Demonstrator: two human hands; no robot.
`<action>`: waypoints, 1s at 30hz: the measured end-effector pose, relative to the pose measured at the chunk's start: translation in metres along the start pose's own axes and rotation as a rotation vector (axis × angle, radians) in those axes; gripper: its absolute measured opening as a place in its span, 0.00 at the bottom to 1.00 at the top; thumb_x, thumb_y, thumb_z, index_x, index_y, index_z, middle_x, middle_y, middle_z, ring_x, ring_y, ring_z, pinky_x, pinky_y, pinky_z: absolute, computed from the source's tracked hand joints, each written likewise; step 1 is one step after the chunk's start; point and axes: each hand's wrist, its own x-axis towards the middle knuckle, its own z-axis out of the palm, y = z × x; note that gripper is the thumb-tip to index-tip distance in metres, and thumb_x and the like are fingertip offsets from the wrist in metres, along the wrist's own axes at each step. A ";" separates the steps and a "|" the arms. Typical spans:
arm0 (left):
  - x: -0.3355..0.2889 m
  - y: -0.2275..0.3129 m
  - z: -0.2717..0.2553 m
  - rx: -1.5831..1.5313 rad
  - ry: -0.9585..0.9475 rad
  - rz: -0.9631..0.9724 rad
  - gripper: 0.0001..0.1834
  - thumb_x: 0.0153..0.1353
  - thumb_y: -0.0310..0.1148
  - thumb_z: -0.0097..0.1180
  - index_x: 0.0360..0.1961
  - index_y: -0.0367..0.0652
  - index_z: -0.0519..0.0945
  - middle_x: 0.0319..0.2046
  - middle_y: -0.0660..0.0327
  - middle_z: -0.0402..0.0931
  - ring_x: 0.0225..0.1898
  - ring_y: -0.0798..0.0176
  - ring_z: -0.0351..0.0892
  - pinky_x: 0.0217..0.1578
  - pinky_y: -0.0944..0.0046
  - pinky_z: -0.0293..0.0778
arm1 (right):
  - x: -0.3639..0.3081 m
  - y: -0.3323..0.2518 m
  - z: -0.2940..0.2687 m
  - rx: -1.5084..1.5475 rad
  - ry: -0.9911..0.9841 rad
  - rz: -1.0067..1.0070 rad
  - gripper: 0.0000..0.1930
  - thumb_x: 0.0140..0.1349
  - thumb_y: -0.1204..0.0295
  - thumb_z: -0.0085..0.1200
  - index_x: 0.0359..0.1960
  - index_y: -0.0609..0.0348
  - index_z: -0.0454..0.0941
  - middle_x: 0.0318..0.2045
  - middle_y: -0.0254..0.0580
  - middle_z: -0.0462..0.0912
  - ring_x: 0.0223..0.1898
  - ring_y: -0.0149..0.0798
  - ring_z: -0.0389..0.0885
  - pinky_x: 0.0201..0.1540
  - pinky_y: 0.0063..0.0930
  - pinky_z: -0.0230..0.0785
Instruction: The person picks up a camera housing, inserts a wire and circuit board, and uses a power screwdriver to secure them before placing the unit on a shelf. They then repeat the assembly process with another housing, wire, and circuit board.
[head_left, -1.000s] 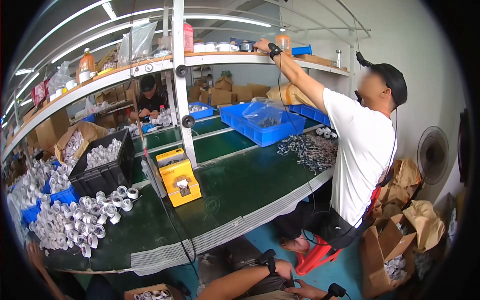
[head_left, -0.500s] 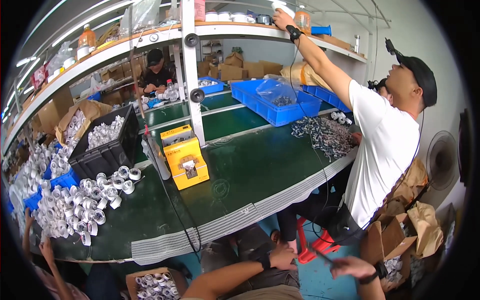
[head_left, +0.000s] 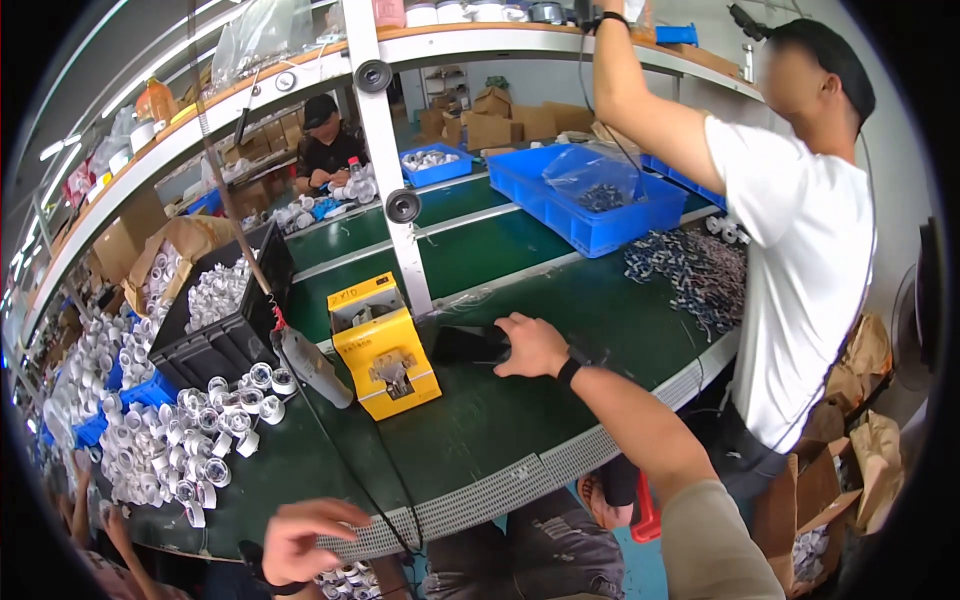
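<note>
Over the green bench, my right hand point(head_left: 535, 347) grips the end of a flat black phone point(head_left: 468, 346), just right of the yellow machine point(head_left: 392, 362). The phone's far end lies close to the machine's side; whether it rests on the bench I cannot tell. My left hand point(head_left: 305, 540) hovers at the front edge of the bench, its fingers apart and holding nothing. A grey air tool point(head_left: 312, 368), hanging from a cord, stands left of the machine. A big heap of white round plastic parts point(head_left: 190, 440) covers the left of the bench.
A black crate point(head_left: 215, 335) of white parts stands behind the heap. At the back right are a blue tray point(head_left: 575, 235) and a pile of small metal parts point(head_left: 690, 275). A person in a white shirt point(head_left: 800, 270) reaches to the shelf point(head_left: 500, 42). A black cable point(head_left: 350, 460) crosses the front edge.
My right hand has carried the phone from low at the right onto the bench beside the yellow machine. My left hand has moved from my lap leftward to the bench edge.
</note>
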 end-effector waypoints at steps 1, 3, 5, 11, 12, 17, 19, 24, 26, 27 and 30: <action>-0.006 0.001 -0.006 0.027 0.237 -0.058 0.16 0.55 0.40 0.61 0.33 0.33 0.81 0.35 0.46 0.81 0.41 0.49 0.81 0.45 0.55 0.74 | 0.018 0.010 0.001 0.072 -0.047 -0.130 0.40 0.37 0.55 0.67 0.55 0.61 0.71 0.48 0.51 0.75 0.51 0.53 0.73 0.55 0.40 0.67; -0.006 -0.020 -0.023 0.065 0.452 -0.114 0.18 0.58 0.42 0.60 0.33 0.33 0.76 0.32 0.50 0.76 0.37 0.53 0.79 0.40 0.55 0.74 | 0.050 0.032 -0.005 0.076 -0.238 -0.191 0.44 0.34 0.59 0.69 0.59 0.57 0.68 0.51 0.51 0.72 0.56 0.53 0.68 0.60 0.39 0.62; -0.002 -0.046 -0.039 0.047 0.515 -0.132 0.18 0.59 0.41 0.58 0.33 0.33 0.75 0.31 0.51 0.76 0.36 0.54 0.78 0.40 0.56 0.74 | 0.078 0.049 -0.001 0.063 -0.329 -0.221 0.44 0.34 0.60 0.69 0.59 0.56 0.68 0.52 0.50 0.71 0.56 0.52 0.68 0.61 0.39 0.61; 0.021 -0.112 -0.076 -0.129 0.885 -0.421 0.07 0.62 0.29 0.54 0.36 0.35 0.76 0.33 0.56 0.78 0.34 0.59 0.79 0.38 0.61 0.77 | 0.123 0.062 0.018 0.272 -0.353 -0.351 0.41 0.39 0.66 0.70 0.59 0.60 0.67 0.55 0.48 0.69 0.59 0.52 0.65 0.62 0.37 0.60; 0.021 -0.121 -0.079 -0.137 0.891 -0.434 0.07 0.62 0.29 0.54 0.36 0.35 0.76 0.33 0.56 0.78 0.34 0.59 0.79 0.38 0.61 0.77 | 0.121 0.064 0.021 0.274 -0.369 -0.349 0.41 0.39 0.66 0.70 0.59 0.60 0.67 0.55 0.48 0.69 0.59 0.52 0.65 0.62 0.37 0.60; -0.017 -0.168 -0.093 0.008 0.940 -0.556 0.18 0.59 0.25 0.53 0.52 0.39 0.71 0.48 0.57 0.74 0.47 0.62 0.75 0.47 0.62 0.73 | 0.101 0.050 0.023 0.312 -0.233 -0.241 0.44 0.39 0.59 0.73 0.60 0.59 0.66 0.51 0.51 0.69 0.55 0.50 0.69 0.58 0.35 0.63; -0.021 -0.173 -0.090 0.132 0.906 -0.570 0.18 0.60 0.27 0.53 0.52 0.37 0.69 0.47 0.58 0.74 0.46 0.62 0.74 0.48 0.62 0.71 | 0.092 0.049 0.024 0.278 -0.155 -0.185 0.44 0.39 0.57 0.72 0.59 0.61 0.67 0.51 0.50 0.69 0.55 0.50 0.69 0.57 0.36 0.64; 0.003 -0.163 -0.071 0.203 0.842 -0.557 0.12 0.60 0.23 0.53 0.45 0.32 0.76 0.41 0.60 0.77 0.44 0.65 0.75 0.47 0.66 0.69 | 0.087 0.045 0.029 0.239 -0.099 -0.143 0.44 0.39 0.57 0.73 0.59 0.60 0.67 0.50 0.49 0.69 0.54 0.49 0.70 0.56 0.35 0.65; 0.008 -0.165 -0.072 0.206 0.747 -0.600 0.16 0.59 0.23 0.55 0.48 0.36 0.71 0.42 0.56 0.78 0.44 0.62 0.76 0.47 0.62 0.72 | 0.085 0.046 0.032 0.219 -0.077 -0.169 0.44 0.38 0.58 0.73 0.59 0.60 0.67 0.50 0.48 0.69 0.53 0.48 0.70 0.56 0.35 0.66; 0.015 -0.164 -0.072 0.167 0.762 -0.599 0.14 0.59 0.23 0.55 0.47 0.36 0.72 0.43 0.57 0.77 0.46 0.62 0.76 0.48 0.62 0.71 | 0.083 0.046 0.034 0.285 -0.032 -0.103 0.44 0.38 0.59 0.73 0.59 0.60 0.67 0.50 0.47 0.69 0.52 0.48 0.72 0.54 0.35 0.67; -0.015 -0.189 -0.090 0.256 0.811 -0.529 0.06 0.61 0.22 0.51 0.38 0.33 0.77 0.34 0.57 0.79 0.34 0.65 0.78 0.38 0.68 0.73 | 0.070 0.029 0.039 0.394 0.105 0.027 0.44 0.37 0.62 0.74 0.59 0.59 0.67 0.51 0.46 0.68 0.49 0.46 0.74 0.51 0.35 0.70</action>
